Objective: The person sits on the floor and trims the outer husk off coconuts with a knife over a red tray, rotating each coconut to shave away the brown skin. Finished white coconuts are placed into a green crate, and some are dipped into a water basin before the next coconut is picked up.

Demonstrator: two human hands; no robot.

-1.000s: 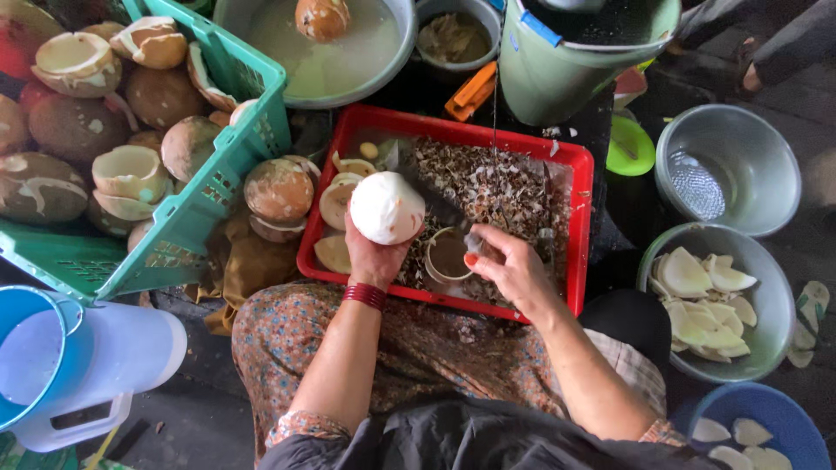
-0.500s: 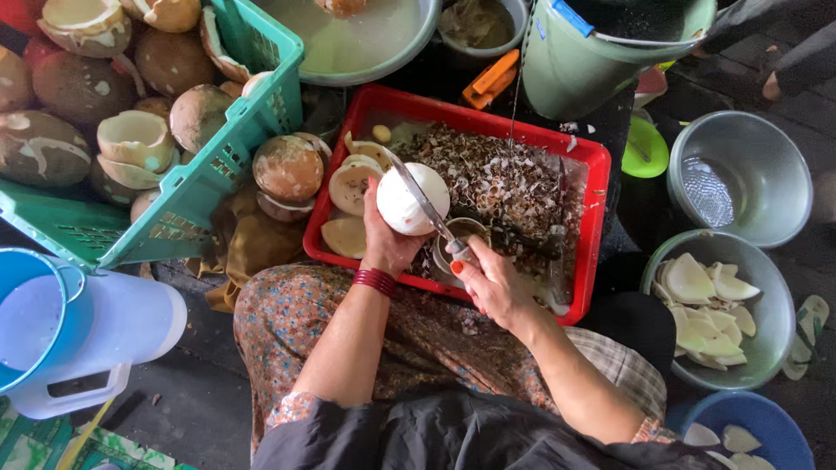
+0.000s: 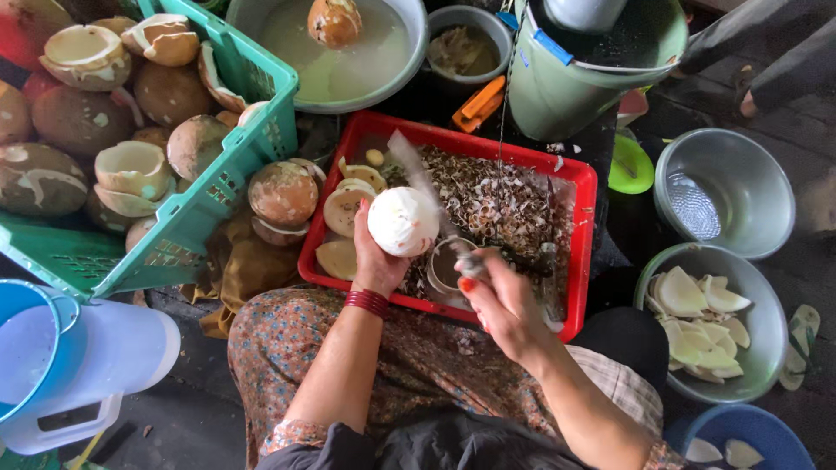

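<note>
Cupped from below, a peeled white coconut ball (image 3: 403, 220) sits in the person's left hand (image 3: 376, 259), fingers wrapped up around its underside and holding it above the red tray (image 3: 582, 187). The right hand (image 3: 502, 300) is closed around the handle of a knife (image 3: 431, 198), whose blade is blurred and slants up and away, passing just beside the right edge of the white ball — whether the blade touches it cannot be told. A red bracelet (image 3: 368, 302) circles the left wrist.

The tray below is spread with brown shavings (image 3: 492, 196), and at its left end lie a few pale coconut pieces (image 3: 347, 209). A small round cup (image 3: 444, 264) stands in the tray near the right hand. Left of the tray a green crate (image 3: 218, 187) holds brown coconuts and split shells. To the right, a metal bowl (image 3: 759, 365) contains white coconut slices, with an empty steel bowl (image 3: 730, 187) beyond it. At the top stand a wide basin of cloudy water (image 3: 344, 65) and a green bucket (image 3: 566, 91).
</note>
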